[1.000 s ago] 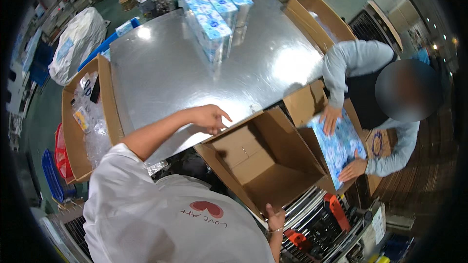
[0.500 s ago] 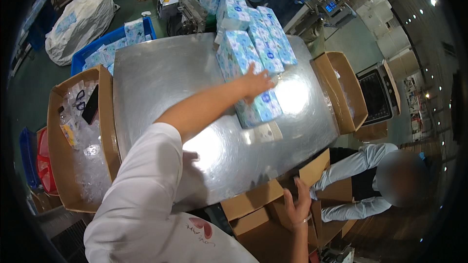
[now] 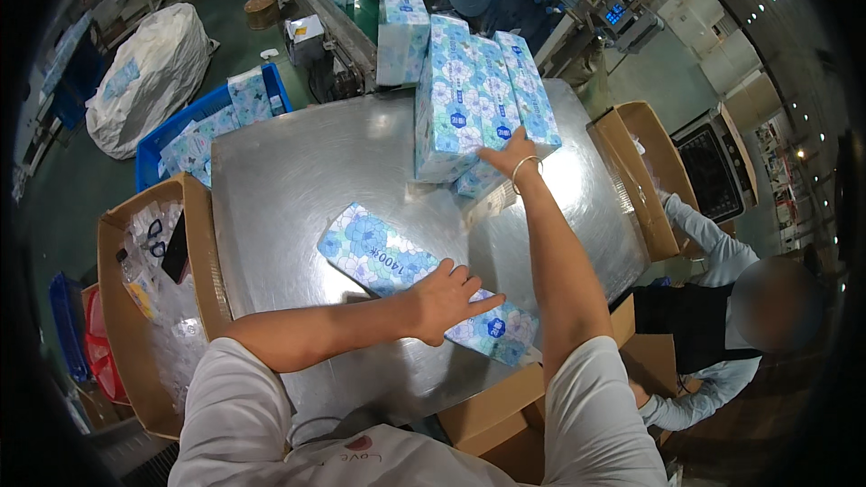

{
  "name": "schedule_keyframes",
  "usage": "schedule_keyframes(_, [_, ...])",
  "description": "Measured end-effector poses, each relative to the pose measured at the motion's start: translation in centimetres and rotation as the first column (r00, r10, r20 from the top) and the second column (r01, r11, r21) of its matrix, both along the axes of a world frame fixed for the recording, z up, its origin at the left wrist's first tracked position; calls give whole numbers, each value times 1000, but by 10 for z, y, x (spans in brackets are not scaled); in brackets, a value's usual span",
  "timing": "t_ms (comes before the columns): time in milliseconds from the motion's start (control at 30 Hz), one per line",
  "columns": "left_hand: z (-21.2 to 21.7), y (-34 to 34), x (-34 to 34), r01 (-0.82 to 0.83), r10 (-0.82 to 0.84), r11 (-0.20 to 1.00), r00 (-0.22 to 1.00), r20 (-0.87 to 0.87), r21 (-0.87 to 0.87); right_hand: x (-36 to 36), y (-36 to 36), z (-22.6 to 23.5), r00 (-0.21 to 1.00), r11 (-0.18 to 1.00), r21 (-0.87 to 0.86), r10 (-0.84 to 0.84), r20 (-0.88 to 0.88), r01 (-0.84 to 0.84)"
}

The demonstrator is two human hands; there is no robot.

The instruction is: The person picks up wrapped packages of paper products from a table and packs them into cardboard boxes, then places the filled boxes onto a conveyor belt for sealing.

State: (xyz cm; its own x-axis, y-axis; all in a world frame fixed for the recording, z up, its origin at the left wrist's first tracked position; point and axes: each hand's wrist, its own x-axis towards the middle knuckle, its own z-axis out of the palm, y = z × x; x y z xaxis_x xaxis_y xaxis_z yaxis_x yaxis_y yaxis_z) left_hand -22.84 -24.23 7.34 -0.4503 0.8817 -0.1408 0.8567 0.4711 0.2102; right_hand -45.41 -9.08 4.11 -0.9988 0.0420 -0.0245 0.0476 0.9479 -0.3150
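I see the left hand (image 3: 444, 299) flat, fingers spread, pressing on one flowered blue tissue pack (image 3: 419, 281) lying near the front edge of the steel worktop (image 3: 298, 171); no closed grip, just resting on top. Right hand (image 3: 507, 155) reaches fwd w/ fingers curled on the lower end of the upright packs (image 3: 478, 104) standing at the far side; looks like a grasp, but I can't tell how firm. My read: one pack pulled over, several left standing. Open carton (image 3: 492, 406) sits just below the near edge, contents not visible. Another person (image 3: 722, 307) works at right.
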Motion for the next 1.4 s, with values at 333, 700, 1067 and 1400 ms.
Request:
schedule_keyframes(333, [-5,-12,2,-32,26,995,998,65,95,188,149,14,980,998,-22,-61,192,67])
schedule_keyframes(700, [7,14,28,-33,34,981,999,-5,192,184,120,-4,987,988,58,144,-74,-140])
schedule_keyframes(1067, [-12,41,22,-85,64,980,990,125,177,223,129,29,966,986,153,-107,237,72])
schedule_keyframes(1400, [80,67,114,-495,128,513,852,508,701,384,283,184,875,668,-743,-344,-340,-26])
